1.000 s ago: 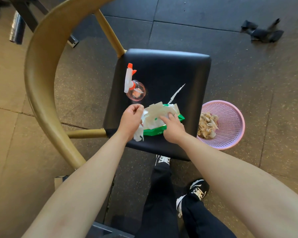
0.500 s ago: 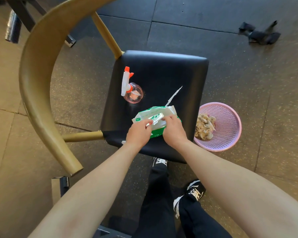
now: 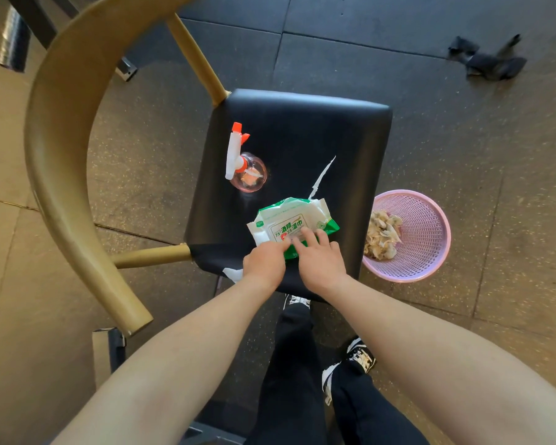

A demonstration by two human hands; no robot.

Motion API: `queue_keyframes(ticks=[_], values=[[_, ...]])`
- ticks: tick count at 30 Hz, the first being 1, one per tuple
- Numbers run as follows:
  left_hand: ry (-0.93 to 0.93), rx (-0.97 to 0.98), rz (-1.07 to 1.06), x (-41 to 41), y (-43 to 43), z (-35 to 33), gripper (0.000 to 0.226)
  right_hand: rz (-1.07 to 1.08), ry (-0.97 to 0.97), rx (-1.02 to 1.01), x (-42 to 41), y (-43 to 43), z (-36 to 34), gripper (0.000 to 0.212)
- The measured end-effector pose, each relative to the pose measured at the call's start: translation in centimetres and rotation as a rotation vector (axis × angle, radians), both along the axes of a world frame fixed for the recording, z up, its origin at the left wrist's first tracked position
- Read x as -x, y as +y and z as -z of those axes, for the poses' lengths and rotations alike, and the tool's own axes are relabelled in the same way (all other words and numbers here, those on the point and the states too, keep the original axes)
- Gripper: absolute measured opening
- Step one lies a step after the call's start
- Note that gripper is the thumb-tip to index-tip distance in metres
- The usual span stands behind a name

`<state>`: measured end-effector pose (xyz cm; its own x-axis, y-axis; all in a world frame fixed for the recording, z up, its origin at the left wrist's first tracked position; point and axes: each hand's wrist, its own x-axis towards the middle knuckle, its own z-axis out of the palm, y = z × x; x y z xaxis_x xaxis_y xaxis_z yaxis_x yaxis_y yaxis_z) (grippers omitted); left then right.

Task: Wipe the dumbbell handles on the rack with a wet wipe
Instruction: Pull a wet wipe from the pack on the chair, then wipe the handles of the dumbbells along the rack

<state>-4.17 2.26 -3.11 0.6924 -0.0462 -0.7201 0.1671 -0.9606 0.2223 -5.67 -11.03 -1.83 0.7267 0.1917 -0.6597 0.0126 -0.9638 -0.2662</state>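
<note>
Two hands work a wipe pack [image 3: 291, 221] lying flat, label up, near the 6 o'clock edge of a black chair seat [image 3: 318, 133]. The R hand [image 3: 320, 260] lies on the pack's near side, fingers fairly straight and pressing the label flap. The L hand [image 3: 264, 263], just beside it at 9 o'clock, has its fingers curled down at the pack's near edge; a white wipe [image 3: 233, 273] pokes out from under it at the seat's edge, and it seems to be holding that wipe, though the grip itself is hidden. A pink spray bottle [image 3: 246, 168] w/ white-and-orange trigger stands on the seat at 11 o'clock from the pack, apart from it. A thin white strip [image 3: 321, 176] lies at 1 o'clock, its lower end touching the pack. On the floor at 3 o'clock, close by the seat, a pink basket [image 3: 430, 226] holds crumpled used wipes [image 3: 382, 234].
</note>
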Motion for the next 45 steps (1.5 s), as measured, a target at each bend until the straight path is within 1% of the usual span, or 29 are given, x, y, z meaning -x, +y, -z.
queue_keyframes(ticks=[2, 4, 6, 8, 10, 12, 13, 15, 16, 17, 18, 20, 22, 23, 26, 28, 30, 31, 33, 35, 37, 40, 42, 45], values=[[0.001, -0.030, 0.034, 0.3, -0.3, -0.1, 0.041, -0.063, 0.063, 0.036, 0.3, -0.4, 0.2, 0.072], [0.045, 0.005, -0.045, 0.3, -0.4, 0.2, 0.044, -0.101, 0.112, 0.059, 0.4, -0.7, 0.3, 0.074], [0.101, 0.054, -0.149, 0.1, -0.2, 0.5, 0.044, -0.093, 0.131, 0.057, 0.3, -0.7, 0.3, 0.076], [0.136, 0.158, -0.195, -0.3, 0.0, 0.3, 0.040, -0.041, 0.116, -0.005, 0.1, -0.5, 0.3, 0.075], [0.112, 0.291, -0.261, -0.8, -0.1, -0.7, 0.043, 0.055, 0.069, -0.119, -0.1, -0.8, 0.2, 0.069], [0.052, 0.422, -0.397, -1.4, -0.5, -2.4, 0.043, 0.261, 0.009, -0.297, -0.1, -1.7, 0.0, 0.060], [0.024, 0.501, -0.498, -1.6, -1.1, -3.5, 0.041, 0.420, 0.007, -0.418, 0.0, -2.2, -0.7, 0.056], [0.042, 0.644, -0.669, -2.1, -2.6, -5.8, 0.036, 0.806, 0.104, -0.687, 0.2, -3.3, -3.0, 0.048], [0.065, 0.700, -0.718, -2.4, -3.7, -7.2, 0.034, 0.981, 0.194, -0.804, 0.3, -3.9, -4.5, 0.043], [0.087, 0.743, -0.747, -2.6, -4.9, -8.5, 0.032, 1.112, 0.272, -0.896, 0.4, -4.7, -6.1, 0.038], [0.109, 0.785, -0.755, -2.9, -6.3, -10.1, 0.031, 1.184, 0.306, -0.953, 0.6, -5.7, -7.8, 0.033], [0.139, 0.874, -0.740, -3.4, -9.4, -13.5, 0.029, 1.238, 0.264, -0.978, 1.1, -7.9, -11.4, 0.026], [0.157, 0.935, -0.660, -3.7, -13.0, -17.3, 0.029, 1.293, 0.098, -0.914, 1.8, -10.7, -15.2, 0.021], [0.164, 0.954, -0.583, -3.6, -14.9, -19.2, 0.028, 1.330, 0.007, -0.880, 2.2, -12.4, -17.0, 0.020], [0.130, 0.950, -0.252, -2.5, -20.8, -25.1, 0.027, 1.473, -0.182, -0.802, 4.4, -17.7, -23.5, 0.017], [0.047, 0.914, -0.014, -1.4, -24.7, -28.9, 0.030, 1.595, -0.315, -0.781, 6.7, -21.3, -28.0, 0.005], [0.013, 0.915, 0.222, 0.7, -29.1, -32.4, 0.036, 1.764, -0.455, -0.810, 9.8, -24.8, -32.0, 0.012], [0.028, 0.928, 0.303, 2.1, -31.1, -34.0, 0.038, 1.830, -0.515, -0.836, 11.5, -26.3, -33.9, 0.016], [0.109, 0.969, 0.409, 5.4, -35.1, -37.0, 0.043, 1.929, -0.635, -0.854, 15.4, -29.1, -37.0, 0.016], [0.182, 0.983, 0.527, 9.2, -38.9, -39.8, 0.046, 2.008, -0.755, -0.858, 19.9, -31.2, -39.9, 0.011], [0.269, 0.980, 0.646, 13.0, -42.5, -41.8, 0.049, 2.095, -0.881, -0.812, 24.6, -32.8, -42.3, 0.011], [0.405, 0.962, 0.801, 19.9, -47.3, -44.1, 0.044, 2.232, -1.071, -0.782, 32.4, -34.8, -45.0, 0.013], [0.413, 0.971, 0.877, 25.4, -50.0, -45.3, 0.036, 2.318, -1.149, -0.789, 37.9, -35.9, -46.0, 0.010], [0.354, 1.007, 0.969, 33.9, -52.9, -46.4, 0.019, 2.446, -1.230, -0.724, 46.0, -37.2, -46.8, 0.009]])
